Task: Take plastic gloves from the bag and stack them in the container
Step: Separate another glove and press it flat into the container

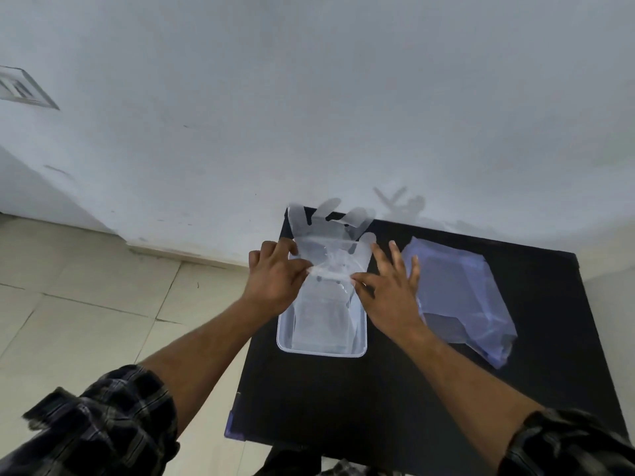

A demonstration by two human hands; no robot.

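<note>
Black table (pixel 343 389) | glove (pixel 323 235) points away | left fingers (pixel 287 247) pinch it | right fingers (pixel 398 259) spread

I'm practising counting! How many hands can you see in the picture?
2. The left hand pinches the plastic glove above the container. The right hand, fingers straight, touches the glove from the right, next to the bag. No other hands show.

No text, label, brand or number can be read on the gloves (pixel 323 235), the container (pixel 321 352), the bag (pixel 460 293) or the table (pixel 343 400).
</note>
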